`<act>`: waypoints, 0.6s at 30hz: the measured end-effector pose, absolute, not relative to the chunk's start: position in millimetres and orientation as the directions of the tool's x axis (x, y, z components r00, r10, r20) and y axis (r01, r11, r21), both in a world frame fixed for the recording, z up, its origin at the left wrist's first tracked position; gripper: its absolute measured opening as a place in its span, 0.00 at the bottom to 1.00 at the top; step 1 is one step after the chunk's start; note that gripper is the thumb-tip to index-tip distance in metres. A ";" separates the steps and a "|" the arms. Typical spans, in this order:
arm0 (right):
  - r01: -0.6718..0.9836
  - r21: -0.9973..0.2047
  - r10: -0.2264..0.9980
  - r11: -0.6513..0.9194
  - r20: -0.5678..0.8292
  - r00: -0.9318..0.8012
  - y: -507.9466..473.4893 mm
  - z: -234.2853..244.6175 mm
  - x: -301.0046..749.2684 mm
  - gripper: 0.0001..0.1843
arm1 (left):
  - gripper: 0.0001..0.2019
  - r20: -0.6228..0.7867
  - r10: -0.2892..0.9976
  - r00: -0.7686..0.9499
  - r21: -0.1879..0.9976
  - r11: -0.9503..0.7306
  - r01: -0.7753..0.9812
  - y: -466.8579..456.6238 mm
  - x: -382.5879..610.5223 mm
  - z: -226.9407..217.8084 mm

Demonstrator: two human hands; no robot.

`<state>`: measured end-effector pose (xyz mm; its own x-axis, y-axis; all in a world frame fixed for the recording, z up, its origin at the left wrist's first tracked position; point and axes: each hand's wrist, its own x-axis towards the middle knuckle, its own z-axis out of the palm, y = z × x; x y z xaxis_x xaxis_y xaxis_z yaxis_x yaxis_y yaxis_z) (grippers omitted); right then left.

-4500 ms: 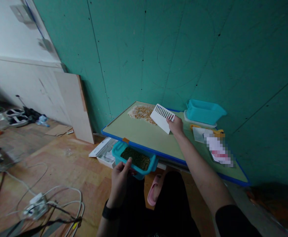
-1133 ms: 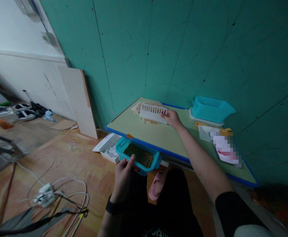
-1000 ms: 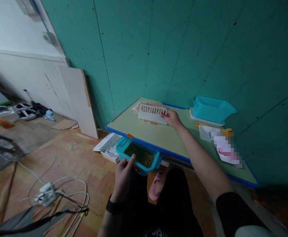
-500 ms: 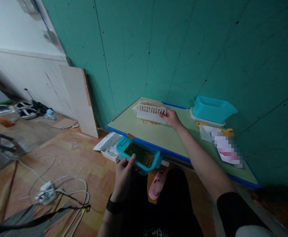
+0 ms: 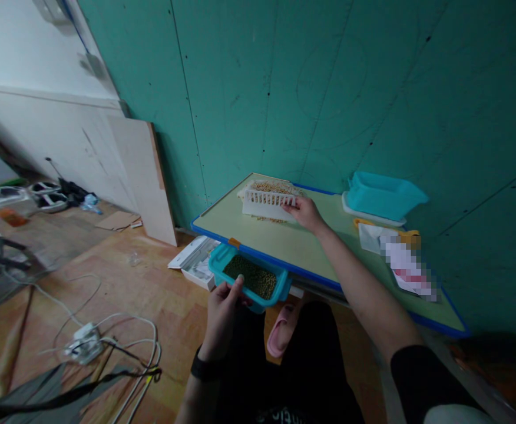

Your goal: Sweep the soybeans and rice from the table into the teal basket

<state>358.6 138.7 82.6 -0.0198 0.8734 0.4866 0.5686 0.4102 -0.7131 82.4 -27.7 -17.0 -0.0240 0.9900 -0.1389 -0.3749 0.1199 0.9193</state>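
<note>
My left hand (image 5: 225,312) is closed on the near rim of a blue plastic container (image 5: 217,263), thumb on top. Dark green beans (image 5: 242,268) and tan beans (image 5: 265,284) lie inside it. The container is just below the front edge of the table (image 5: 302,256). Over the tabletop, my right hand (image 5: 304,212) grips the right end of a white plastic piece with a row of slots (image 5: 262,207). Behind it lies a heap of tan beans (image 5: 273,186). A few more beans (image 5: 269,219) are scattered along its near side.
At the table's back right stands an empty-looking blue container (image 5: 386,197) on a white lid (image 5: 350,211). A yellow-and-white item (image 5: 368,235) and a blurred packet (image 5: 410,271) lie near it. An open white box (image 5: 196,268), cables (image 5: 152,335) and a power strip (image 5: 85,343) are on the floor.
The white slotted piece has shifted slightly left and down with my right hand, covering part of the loose beans before it. My left hand and its container look about the same.
</note>
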 end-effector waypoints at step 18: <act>0.521 -0.760 0.891 0.388 0.453 -0.003 133.4 85.0 352.6 0.13 | 0.24 -0.163 0.986 -0.024 0.915 0.142 -0.376 -27.4 83.1 -16.5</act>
